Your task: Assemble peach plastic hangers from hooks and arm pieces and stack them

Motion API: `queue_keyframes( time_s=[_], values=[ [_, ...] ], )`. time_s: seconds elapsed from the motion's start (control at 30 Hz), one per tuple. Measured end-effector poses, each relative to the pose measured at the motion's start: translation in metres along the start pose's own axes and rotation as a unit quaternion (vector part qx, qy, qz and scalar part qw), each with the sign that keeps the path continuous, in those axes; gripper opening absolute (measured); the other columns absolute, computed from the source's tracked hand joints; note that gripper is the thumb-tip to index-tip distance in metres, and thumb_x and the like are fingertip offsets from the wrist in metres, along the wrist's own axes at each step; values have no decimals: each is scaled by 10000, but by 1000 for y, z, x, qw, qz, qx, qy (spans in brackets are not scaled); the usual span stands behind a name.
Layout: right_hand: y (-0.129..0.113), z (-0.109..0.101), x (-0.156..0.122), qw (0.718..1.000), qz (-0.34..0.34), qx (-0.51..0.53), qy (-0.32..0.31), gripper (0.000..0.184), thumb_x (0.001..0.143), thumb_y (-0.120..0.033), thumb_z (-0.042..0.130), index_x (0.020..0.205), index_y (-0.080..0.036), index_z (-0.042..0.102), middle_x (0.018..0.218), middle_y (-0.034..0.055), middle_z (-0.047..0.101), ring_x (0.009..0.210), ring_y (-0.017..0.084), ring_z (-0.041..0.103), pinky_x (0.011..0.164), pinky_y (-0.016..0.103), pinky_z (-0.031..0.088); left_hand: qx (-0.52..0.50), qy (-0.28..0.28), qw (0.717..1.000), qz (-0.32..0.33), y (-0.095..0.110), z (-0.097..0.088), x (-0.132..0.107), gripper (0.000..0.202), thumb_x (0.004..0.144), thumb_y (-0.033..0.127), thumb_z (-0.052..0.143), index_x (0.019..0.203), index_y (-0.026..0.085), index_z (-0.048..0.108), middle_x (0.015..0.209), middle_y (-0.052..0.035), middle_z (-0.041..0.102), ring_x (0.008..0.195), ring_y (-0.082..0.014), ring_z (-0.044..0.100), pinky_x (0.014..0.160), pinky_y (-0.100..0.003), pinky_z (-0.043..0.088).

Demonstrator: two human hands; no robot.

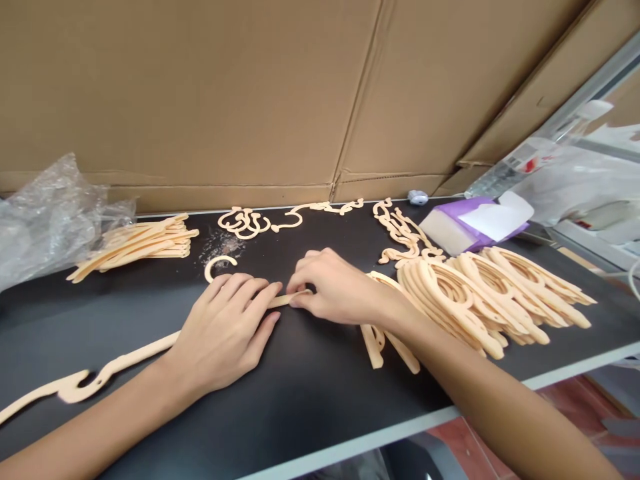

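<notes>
My left hand (pixel 225 333) bends palm-down over a cream clothes hanger, its thumb and fingers closed around the covered middle. The hanger's curved hook (pixel 220 265) sticks out above the knuckles. One long hanger arm (pixel 125 365), with a notch in it, runs from beneath my left wrist to the lower left edge. Between my hands shows a short strip of the hanger (pixel 280 301). Its right end is pinched between the thumb and fingers of my right hand (pixel 325 287). The joint beneath my left palm is hidden.
Stacked hanger parts (pixel 480 293) lie at right, beside loose curved pieces (pixel 400 233). Small hooks (pixel 245 222) lie at the back; flat strips (pixel 140 245) lie left near plastic wrap (pixel 50 213). A purple tissue pack (pixel 460 220) sits before a cardboard wall (pixel 200 93).
</notes>
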State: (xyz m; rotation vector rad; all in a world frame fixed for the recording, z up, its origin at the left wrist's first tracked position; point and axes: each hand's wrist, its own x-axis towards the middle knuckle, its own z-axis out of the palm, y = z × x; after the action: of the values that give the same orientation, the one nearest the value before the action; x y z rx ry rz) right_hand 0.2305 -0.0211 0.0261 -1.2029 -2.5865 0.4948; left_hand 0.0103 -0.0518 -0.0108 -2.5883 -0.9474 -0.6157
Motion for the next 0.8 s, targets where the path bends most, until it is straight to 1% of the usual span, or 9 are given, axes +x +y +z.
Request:
queue_keyframes(
  time_s=[0.13,0.23,0.33,0.4,0.47,0.53,0.63,0.7,0.8],
  values=[
    [-15,14,2,998,-30,-50,22,244,958,-172,598,763,-165,745,853,61,720,900,199,579,834,350,377,-13,9,1000,-8,1,1,0,215,1008,161,467,1097,116,657,963,-93,721,875,-247,622,823,-391,470],
    [-11,10,0,997,-19,-61,47,165,939,-219,644,864,-175,784,895,62,751,937,215,599,851,363,385,-31,2,999,-17,-1,3,-1,217,1005,136,452,1057,138,663,942,-75,711,843,-232,613,807,-375,460],
    [2,-6,-1,991,15,-75,112,159,917,-227,660,979,-191,802,950,57,782,978,235,629,886,378,406,-37,-4,999,-20,-3,5,-2,226,1010,158,454,1093,144,664,993,-81,709,876,-237,617,804,-375,452],
    [10,-23,-1,983,47,-86,155,197,922,-201,617,969,-201,808,957,46,794,979,234,654,909,373,431,-40,-5,999,-21,-3,6,-3,238,1017,183,460,1148,141,655,1030,-89,707,901,-244,621,805,-382,450],
    [18,-42,-3,973,100,-122,170,243,915,-177,576,958,-202,814,984,53,801,1000,245,677,918,369,454,-48,-12,999,-20,-4,6,-4,237,1025,201,457,1147,151,655,1035,-84,702,899,-243,620,795,-386,448],
    [26,-62,-7,960,166,-178,137,276,911,-188,553,997,-191,815,1034,79,802,1010,274,693,912,387,469,-58,-19,998,-19,-4,6,-5,221,1028,199,451,1087,166,662,1014,-71,698,880,-237,614,775,-385,443],
    [44,-86,-16,937,247,-247,12,299,868,-185,573,1048,-199,811,1044,98,799,972,304,707,868,407,487,-70,-19,997,-18,-4,5,-5,210,1022,185,445,993,168,653,978,-66,693,868,-233,612,764,-383,440],
    [60,-94,-23,919,287,-267,-42,358,830,-158,594,1117,-223,797,1118,97,783,1013,306,700,852,393,495,-72,-12,997,-15,-4,5,-5,204,1014,181,446,955,166,641,955,-67,692,860,-230,614,764,-383,444],
    [84,-93,-34,903,314,-271,-114,426,808,-141,621,1200,-215,770,1174,108,763,1047,283,697,835,349,499,-68,8,998,-12,-3,4,-4,190,1002,171,456,918,163,627,921,-64,690,834,-224,618,744,-375,448]
  ],
)
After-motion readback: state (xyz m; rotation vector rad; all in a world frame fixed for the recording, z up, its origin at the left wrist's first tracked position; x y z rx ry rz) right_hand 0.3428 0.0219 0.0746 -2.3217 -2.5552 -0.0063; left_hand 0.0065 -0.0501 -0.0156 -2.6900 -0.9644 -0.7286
